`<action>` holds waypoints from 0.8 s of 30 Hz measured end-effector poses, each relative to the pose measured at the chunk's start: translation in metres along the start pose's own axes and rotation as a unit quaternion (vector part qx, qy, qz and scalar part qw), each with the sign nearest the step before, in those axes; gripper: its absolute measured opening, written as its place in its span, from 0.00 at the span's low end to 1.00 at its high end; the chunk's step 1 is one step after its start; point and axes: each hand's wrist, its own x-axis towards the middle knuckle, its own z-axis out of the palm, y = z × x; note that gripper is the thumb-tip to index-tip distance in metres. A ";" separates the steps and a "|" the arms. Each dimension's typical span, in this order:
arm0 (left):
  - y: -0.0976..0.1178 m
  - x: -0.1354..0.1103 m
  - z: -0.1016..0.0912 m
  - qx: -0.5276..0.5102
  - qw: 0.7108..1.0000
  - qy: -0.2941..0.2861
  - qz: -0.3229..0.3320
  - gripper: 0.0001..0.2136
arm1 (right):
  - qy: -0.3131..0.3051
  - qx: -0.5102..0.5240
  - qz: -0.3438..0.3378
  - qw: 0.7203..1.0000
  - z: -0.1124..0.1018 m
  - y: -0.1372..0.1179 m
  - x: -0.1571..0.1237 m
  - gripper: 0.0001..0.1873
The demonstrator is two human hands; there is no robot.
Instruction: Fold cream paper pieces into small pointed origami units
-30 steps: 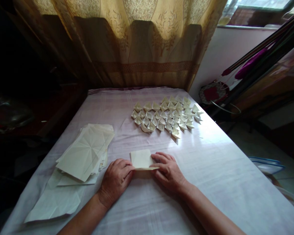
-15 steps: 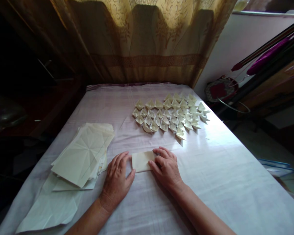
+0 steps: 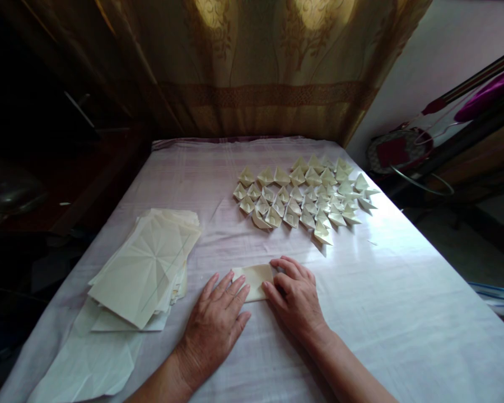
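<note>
A small folded rectangle of cream paper (image 3: 258, 281) lies flat on the cloth in front of me. My left hand (image 3: 215, 320) is open and palm down, its fingertips resting over the paper's left end. At the right end, my right hand (image 3: 297, 295) grips the edge with thumb and curled fingers. Beyond my hands stand several folded paper boats (image 3: 292, 215) in close rows. A stack of creased paper sheets (image 3: 147, 268) lies to the left of my left hand.
A pale checked cloth (image 3: 361, 313) covers the table. Under the stack, a larger creased sheet (image 3: 88, 364) spreads toward the near left edge. A gold patterned curtain (image 3: 252, 95) hangs behind the table. A round patterned bag (image 3: 397, 150) is beyond the right edge.
My left hand has gone from holding the paper's left edge to lying spread over that end. My right hand keeps its grip. The whole view has shifted slightly.
</note>
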 end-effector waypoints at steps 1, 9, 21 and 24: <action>0.000 0.000 0.000 0.003 1.000 -0.001 -0.001 0.16 | 0.000 -0.001 0.002 1.000 0.000 0.000 0.000 0.13; 0.001 -0.002 0.001 0.006 1.000 0.001 -0.002 0.17 | 0.006 -0.007 -0.001 1.000 0.000 -0.002 0.001 0.13; 0.004 -0.002 0.001 0.020 1.000 0.014 -0.003 0.16 | 0.005 -0.013 0.002 1.000 0.001 -0.002 0.001 0.13; 0.006 -0.002 0.001 0.020 1.000 0.010 -0.018 0.16 | 0.004 -0.013 0.004 1.000 0.000 -0.002 0.001 0.13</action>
